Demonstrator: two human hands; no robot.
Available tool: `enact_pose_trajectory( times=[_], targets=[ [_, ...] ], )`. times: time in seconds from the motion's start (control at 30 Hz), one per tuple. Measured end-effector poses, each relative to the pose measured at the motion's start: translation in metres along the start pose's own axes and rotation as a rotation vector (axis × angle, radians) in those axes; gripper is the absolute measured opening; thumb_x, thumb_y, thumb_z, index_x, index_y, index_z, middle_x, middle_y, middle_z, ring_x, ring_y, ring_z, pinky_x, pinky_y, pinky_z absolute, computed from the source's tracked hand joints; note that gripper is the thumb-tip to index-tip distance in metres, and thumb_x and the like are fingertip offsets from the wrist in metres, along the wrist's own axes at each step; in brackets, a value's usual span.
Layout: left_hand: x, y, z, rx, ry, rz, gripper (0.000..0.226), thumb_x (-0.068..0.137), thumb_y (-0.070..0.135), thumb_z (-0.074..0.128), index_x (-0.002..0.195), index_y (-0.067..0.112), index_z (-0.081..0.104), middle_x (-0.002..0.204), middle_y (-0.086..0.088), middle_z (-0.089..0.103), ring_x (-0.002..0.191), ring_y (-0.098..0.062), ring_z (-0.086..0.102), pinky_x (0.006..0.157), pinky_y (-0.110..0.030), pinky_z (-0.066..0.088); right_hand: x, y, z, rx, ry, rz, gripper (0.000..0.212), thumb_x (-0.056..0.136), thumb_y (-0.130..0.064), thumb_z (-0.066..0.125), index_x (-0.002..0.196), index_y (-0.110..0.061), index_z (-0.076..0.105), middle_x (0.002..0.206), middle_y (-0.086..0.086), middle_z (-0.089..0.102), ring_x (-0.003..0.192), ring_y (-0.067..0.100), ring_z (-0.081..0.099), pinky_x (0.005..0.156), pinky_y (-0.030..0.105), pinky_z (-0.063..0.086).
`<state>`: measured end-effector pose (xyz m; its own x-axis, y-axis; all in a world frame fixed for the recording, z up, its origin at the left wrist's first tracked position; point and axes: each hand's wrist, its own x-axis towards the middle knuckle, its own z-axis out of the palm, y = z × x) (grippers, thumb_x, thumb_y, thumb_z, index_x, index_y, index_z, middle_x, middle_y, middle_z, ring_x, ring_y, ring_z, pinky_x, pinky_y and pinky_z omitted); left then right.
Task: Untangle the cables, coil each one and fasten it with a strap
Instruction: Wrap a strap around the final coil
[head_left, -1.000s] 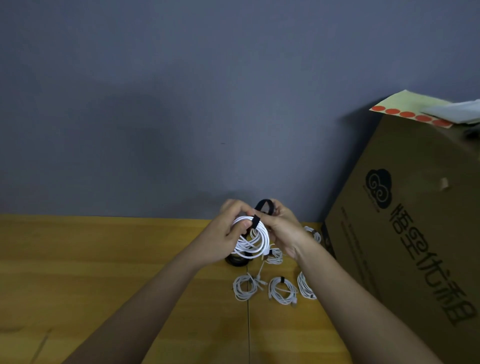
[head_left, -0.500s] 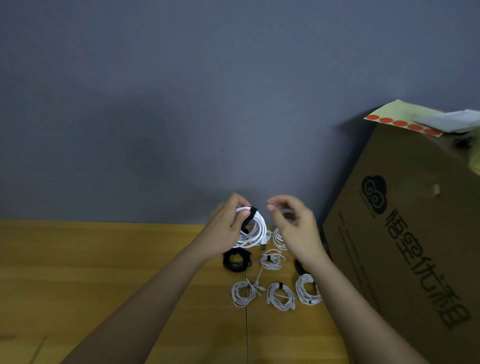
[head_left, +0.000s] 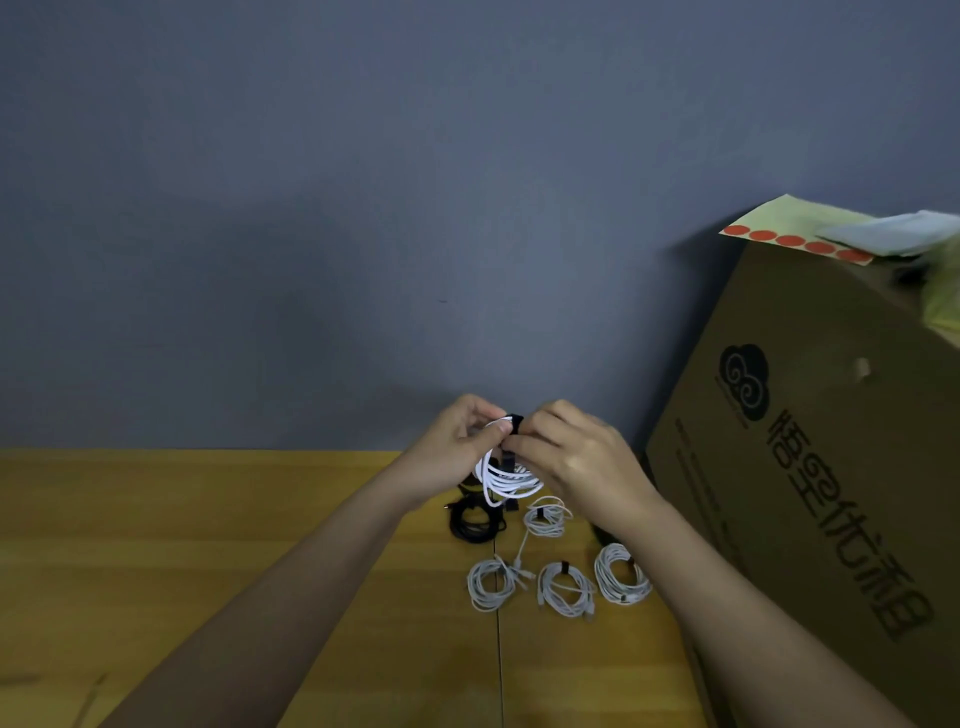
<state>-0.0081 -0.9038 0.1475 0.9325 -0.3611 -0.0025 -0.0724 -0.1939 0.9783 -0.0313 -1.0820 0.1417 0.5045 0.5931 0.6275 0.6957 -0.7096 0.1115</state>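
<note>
I hold a coiled white cable (head_left: 506, 480) in the air above the wooden table (head_left: 208, 545). My left hand (head_left: 452, 452) grips the coil's top from the left. My right hand (head_left: 576, 457) pinches the black strap (head_left: 514, 420) wrapped over the top of the coil, fingertips meeting those of the left hand. On the table below lie several strapped white coils, among them a coil (head_left: 491, 584), a coil (head_left: 566, 590), a coil (head_left: 621, 574) and a smaller coil (head_left: 548, 517). A black coiled cable (head_left: 475, 522) lies left of them.
A large brown cardboard box (head_left: 810, 467) with printed characters stands at the right, close to my right forearm. On its top lie a yellow sheet with red dots (head_left: 789, 234) and a pale sheet. A grey wall rises behind the table.
My right hand, apart from the coil half a second ago, has come back to the strap on top. The coil has tipped a little and hangs lower in my left hand.
</note>
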Motion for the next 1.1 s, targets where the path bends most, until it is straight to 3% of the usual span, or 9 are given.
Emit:
enact_pose_trajectory(
  times=[0.17, 0.27, 0.43, 0.6, 0.73, 0.83, 0.93, 1.0, 1.1],
  targets=[
    [-0.004, 0.007, -0.006, -0.011, -0.016, 0.001, 0.005, 0.094, 0.014, 0.058, 0.090, 0.016, 0.058, 0.091, -0.001, 0.066, 0.082, -0.005, 0.061, 0.072, -0.010, 0.046, 0.002, 0.002, 0.001, 0.040, 0.055, -0.030, 0.017, 0.078, -0.011, 0.078, 0.094, -0.015, 0.075, 0.084, -0.002, 0.065, 0.080, 0.019, 0.062, 0.039, 0.032, 0.045],
    [-0.007, 0.007, -0.010, 0.005, -0.026, 0.001, 0.005, 0.094, 0.016, 0.059, 0.089, 0.016, 0.060, 0.092, 0.001, 0.069, 0.084, -0.005, 0.064, 0.074, -0.013, 0.046, 0.002, 0.005, 0.001, 0.221, 0.112, 0.051, 0.009, 0.085, -0.018, 0.070, 0.091, -0.018, 0.076, 0.084, -0.004, 0.065, 0.080, 0.016, 0.059, 0.050, 0.032, 0.048],
    [-0.010, 0.005, -0.006, -0.047, 0.039, 0.042, 0.006, 0.093, 0.012, 0.060, 0.087, 0.014, 0.062, 0.095, -0.002, 0.073, 0.090, -0.011, 0.068, 0.082, -0.019, 0.050, 0.008, -0.013, 0.004, 0.673, 0.150, 0.500, 0.012, 0.079, -0.021, 0.064, 0.084, -0.029, 0.072, 0.082, -0.017, 0.057, 0.084, 0.003, 0.051, 0.076, 0.010, 0.037],
    [-0.011, 0.001, -0.002, -0.006, 0.051, 0.068, 0.008, 0.092, 0.014, 0.062, 0.085, 0.017, 0.061, 0.080, 0.009, 0.073, 0.080, -0.004, 0.067, 0.079, -0.019, 0.049, 0.011, -0.020, 0.010, 0.908, 0.306, 0.835, 0.016, 0.081, -0.008, 0.073, 0.077, -0.023, 0.068, 0.082, 0.002, 0.060, 0.072, 0.007, 0.053, 0.070, 0.015, 0.044],
    [-0.013, -0.002, 0.004, 0.047, 0.055, 0.095, 0.011, 0.091, 0.012, 0.063, 0.087, 0.021, 0.058, 0.087, 0.013, 0.071, 0.082, 0.004, 0.064, 0.074, -0.012, 0.044, 0.021, -0.017, 0.011, 1.118, 0.314, 1.145, 0.010, 0.083, -0.001, 0.069, 0.082, -0.011, 0.068, 0.073, 0.001, 0.062, 0.062, 0.000, 0.058, 0.063, 0.015, 0.048],
    [-0.014, -0.001, 0.007, 0.040, 0.073, 0.130, 0.017, 0.091, 0.010, 0.063, 0.085, 0.020, 0.051, 0.071, 0.015, 0.067, 0.065, 0.007, 0.058, 0.064, -0.011, 0.039, 0.019, -0.013, 0.008, 1.079, 0.249, 1.089, 0.025, 0.083, 0.011, 0.061, 0.089, -0.013, 0.063, 0.079, 0.001, 0.059, 0.062, -0.005, 0.056, 0.062, 0.011, 0.046],
    [-0.015, 0.000, 0.009, 0.009, 0.048, 0.148, 0.021, 0.092, 0.007, 0.061, 0.088, 0.021, 0.045, 0.072, 0.014, 0.069, 0.069, 0.002, 0.060, 0.067, -0.014, 0.041, 0.014, -0.009, -0.001, 0.876, 0.167, 0.839, 0.042, 0.082, 0.015, 0.057, 0.096, -0.023, 0.067, 0.103, -0.001, 0.058, 0.086, 0.000, 0.057, 0.074, 0.010, 0.045],
    [-0.015, 0.001, 0.010, -0.009, 0.029, 0.149, 0.022, 0.092, 0.006, 0.060, 0.092, 0.022, 0.044, 0.077, 0.012, 0.071, 0.074, 0.000, 0.062, 0.071, -0.015, 0.043, 0.014, -0.001, -0.006, 0.807, 0.075, 0.679, 0.039, 0.085, 0.012, 0.055, 0.096, -0.021, 0.073, 0.112, -0.006, 0.061, 0.101, 0.001, 0.058, 0.084, 0.012, 0.045],
    [-0.015, 0.006, 0.008, -0.012, 0.046, 0.163, 0.021, 0.092, 0.007, 0.060, 0.094, 0.021, 0.045, 0.077, 0.009, 0.072, 0.076, -0.003, 0.063, 0.071, -0.015, 0.044, 0.015, 0.013, -0.012, 0.806, -0.118, 0.591, 0.026, 0.088, 0.006, 0.058, 0.098, -0.011, 0.075, 0.102, -0.006, 0.071, 0.096, 0.006, 0.065, 0.088, 0.025, 0.052]
  ],
)
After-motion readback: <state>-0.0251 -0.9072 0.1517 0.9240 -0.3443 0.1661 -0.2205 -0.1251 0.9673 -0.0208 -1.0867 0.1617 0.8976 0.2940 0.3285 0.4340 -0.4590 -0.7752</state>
